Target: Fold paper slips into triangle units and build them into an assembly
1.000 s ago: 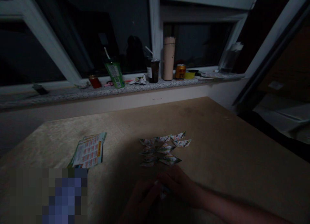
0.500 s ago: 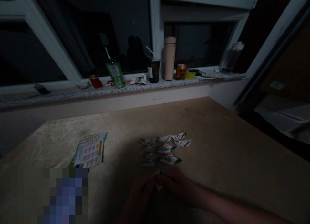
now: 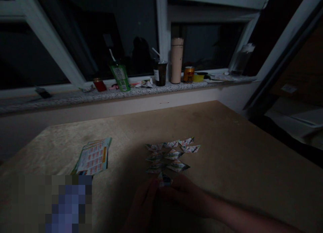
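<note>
Between my two hands is a small piece of folded printed paper (image 3: 165, 180), with a pointed tip standing up. My left hand (image 3: 145, 201) pinches its left side, and my right hand (image 3: 185, 194) grips its right side. The lower part of the paper is hidden by the fingers and the deep shadow. Just beyond my hands, several folded paper boats (image 3: 173, 154) lie in uneven rows on the table (image 3: 227, 152). A stack of printed leaflets (image 3: 93, 155) rests to the left of them.
Along the granite windowsill (image 3: 141, 91) stand a red jar (image 3: 100, 85), a green cup with a straw (image 3: 120, 76), a dark drink cup (image 3: 160, 73), a pink flask (image 3: 177, 61) and a golden can (image 3: 188, 74). A blurred patch (image 3: 68, 206) covers the lower left corner.
The folded paper has been turned in my fingers and now shows a wider, darker printed face. Both hands have shifted slightly. The paper boats and the leaflets stay where they were.
</note>
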Available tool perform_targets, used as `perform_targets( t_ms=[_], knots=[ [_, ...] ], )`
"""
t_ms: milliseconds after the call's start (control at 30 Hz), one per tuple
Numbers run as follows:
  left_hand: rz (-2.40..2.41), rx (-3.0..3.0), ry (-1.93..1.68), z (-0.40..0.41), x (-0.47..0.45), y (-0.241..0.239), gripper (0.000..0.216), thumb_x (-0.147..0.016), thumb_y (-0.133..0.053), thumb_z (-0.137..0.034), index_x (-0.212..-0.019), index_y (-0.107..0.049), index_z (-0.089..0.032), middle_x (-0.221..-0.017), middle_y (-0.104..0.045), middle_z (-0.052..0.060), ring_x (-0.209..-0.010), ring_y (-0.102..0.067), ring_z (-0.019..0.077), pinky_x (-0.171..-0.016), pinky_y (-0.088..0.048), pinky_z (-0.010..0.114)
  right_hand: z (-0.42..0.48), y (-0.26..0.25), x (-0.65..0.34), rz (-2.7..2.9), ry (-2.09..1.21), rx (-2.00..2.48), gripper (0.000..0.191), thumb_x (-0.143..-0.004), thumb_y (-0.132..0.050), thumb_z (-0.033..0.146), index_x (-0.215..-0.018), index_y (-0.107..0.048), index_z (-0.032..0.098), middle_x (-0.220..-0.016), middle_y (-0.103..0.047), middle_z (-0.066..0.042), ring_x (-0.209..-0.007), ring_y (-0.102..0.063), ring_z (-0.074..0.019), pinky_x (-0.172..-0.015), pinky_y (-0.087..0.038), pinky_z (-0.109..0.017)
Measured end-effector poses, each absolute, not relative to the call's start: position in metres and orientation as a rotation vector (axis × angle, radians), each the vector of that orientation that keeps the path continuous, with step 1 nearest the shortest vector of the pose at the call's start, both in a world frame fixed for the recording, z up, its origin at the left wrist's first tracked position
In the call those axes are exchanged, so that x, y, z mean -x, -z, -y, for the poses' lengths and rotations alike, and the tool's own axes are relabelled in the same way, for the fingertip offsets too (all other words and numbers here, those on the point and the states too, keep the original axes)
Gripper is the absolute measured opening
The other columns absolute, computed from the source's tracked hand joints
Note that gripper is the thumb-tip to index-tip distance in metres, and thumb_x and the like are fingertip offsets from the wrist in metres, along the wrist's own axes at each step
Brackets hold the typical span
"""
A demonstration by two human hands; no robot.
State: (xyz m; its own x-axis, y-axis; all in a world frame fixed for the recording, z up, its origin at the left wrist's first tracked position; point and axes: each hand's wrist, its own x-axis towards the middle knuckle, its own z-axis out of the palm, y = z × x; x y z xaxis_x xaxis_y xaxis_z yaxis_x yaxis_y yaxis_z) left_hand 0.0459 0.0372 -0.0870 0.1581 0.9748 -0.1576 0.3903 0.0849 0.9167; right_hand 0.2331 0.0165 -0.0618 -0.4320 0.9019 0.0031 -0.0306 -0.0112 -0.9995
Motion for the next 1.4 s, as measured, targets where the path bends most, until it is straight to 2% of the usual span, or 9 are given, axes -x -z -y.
perform_targets(
  t_ms=[200, 367, 533, 667, 767, 900, 1067, 1200, 1400],
  knots=[
    [-1.379, -1.405, -0.783, -0.035, -0.050, 0.084, 0.047, -0.068, -0.064, -0.063, -0.092, -0.072, -0.023, -0.102, -0.071, 0.004, -0.107, -0.059, 0.0316, -0.090, -0.048, 0.034, -0.014, 0.058, -0.234, 1.539, -1.483, 0.802, 0.041, -0.089, -0.048, 0.051, -0.067, -0.050, 0.017, -0.065, -0.039, 0.003, -0.059, -0.032, -0.0090, -0.052, -0.028, -0.021],
    [-1.358, -1.376, -0.708, -0.036, -0.054, 0.081, 0.054, -0.068, -0.064, -0.064, -0.097, -0.071, -0.020, -0.107, -0.070, 0.007, -0.107, -0.058, 0.0317, -0.098, -0.041, 0.039, -0.011, 0.063, -0.232, 1.559, -1.515, 0.841, 0.042, -0.089, -0.048, 0.049, -0.062, -0.045, 0.017, -0.060, -0.032, 0.005, -0.054, -0.026, -0.0075, -0.047, -0.024, -0.019],
    [-1.320, -1.370, -0.684, -0.038, -0.052, 0.082, 0.057, -0.072, -0.060, -0.064, -0.102, -0.069, -0.017, -0.109, -0.068, 0.009, -0.108, -0.056, 0.0320, -0.098, -0.040, 0.040, -0.013, 0.066, -0.232, 1.490, -1.352, 0.897, 0.045, -0.089, -0.047, 0.053, -0.064, -0.051, 0.015, -0.060, -0.037, 0.004, -0.055, -0.032, -0.0088, -0.051, -0.030, -0.020],
    [-1.269, -1.312, -0.698, -0.035, -0.056, 0.077, 0.056, -0.070, -0.060, -0.067, -0.094, -0.071, -0.017, -0.097, -0.069, 0.007, -0.096, -0.059, 0.0298, -0.087, -0.046, 0.037, -0.013, 0.062, -0.233, 1.545, -1.176, 0.999, 0.044, -0.093, -0.040, 0.047, -0.065, -0.049, 0.016, -0.061, -0.041, 0.003, -0.057, -0.035, -0.0099, -0.052, -0.032, -0.020],
    [-1.192, -1.242, -0.670, -0.035, -0.062, 0.069, 0.059, -0.062, -0.063, -0.072, -0.081, -0.070, -0.016, -0.081, -0.067, 0.004, -0.078, -0.059, 0.0245, -0.068, -0.048, 0.030, -0.012, 0.060, -0.233, 1.593, -1.099, 1.017, 0.042, -0.095, -0.039, 0.043, -0.063, -0.047, 0.016, -0.059, -0.041, 0.003, -0.056, -0.035, -0.0096, -0.051, -0.032, -0.019],
    [-0.994, -1.306, -0.458, -0.035, -0.072, 0.055, 0.057, -0.057, -0.069, -0.070, -0.059, -0.062, -0.014, -0.050, -0.049, -0.004, -0.048, -0.041, 0.0114, -0.047, -0.033, 0.020, -0.010, 0.061, -0.232, 1.630, -1.079, 1.026, 0.041, -0.095, -0.038, 0.040, -0.061, -0.045, 0.017, -0.057, -0.038, 0.004, -0.052, -0.033, -0.0087, -0.048, -0.028, -0.020],
    [-0.947, -1.340, -0.397, -0.033, -0.075, 0.049, 0.057, -0.063, -0.063, -0.071, -0.049, -0.053, -0.016, -0.040, -0.043, -0.005, -0.041, -0.032, 0.0085, -0.042, -0.024, 0.019, -0.011, 0.060, -0.231, 1.630, -1.052, 1.046, 0.035, -0.090, -0.044, 0.035, -0.059, -0.043, 0.018, -0.054, -0.036, 0.005, -0.050, -0.032, -0.0085, -0.045, -0.026, -0.019],
    [-0.954, -1.389, -0.393, -0.031, -0.073, 0.053, 0.048, -0.070, -0.064, -0.060, -0.051, -0.054, -0.017, -0.041, -0.046, -0.006, -0.041, -0.035, 0.0094, -0.042, -0.026, 0.019, -0.013, 0.058, -0.231, 1.597, -1.040, 1.093, 0.025, -0.087, -0.047, 0.033, -0.066, -0.046, 0.018, -0.061, -0.044, 0.003, -0.057, -0.040, -0.0107, -0.051, -0.032, -0.021],
    [-0.975, -1.398, -0.304, -0.031, -0.075, 0.059, 0.031, -0.071, -0.067, -0.045, -0.061, -0.059, -0.016, -0.050, -0.046, -0.006, -0.046, -0.038, 0.0101, -0.046, -0.030, 0.018, -0.015, 0.059, -0.233, 1.791, -0.967, 1.149, 0.027, -0.089, -0.038, 0.026, -0.062, -0.038, 0.019, -0.058, -0.040, 0.004, -0.054, -0.035, -0.0105, -0.049, -0.026, -0.023]
  ],
)
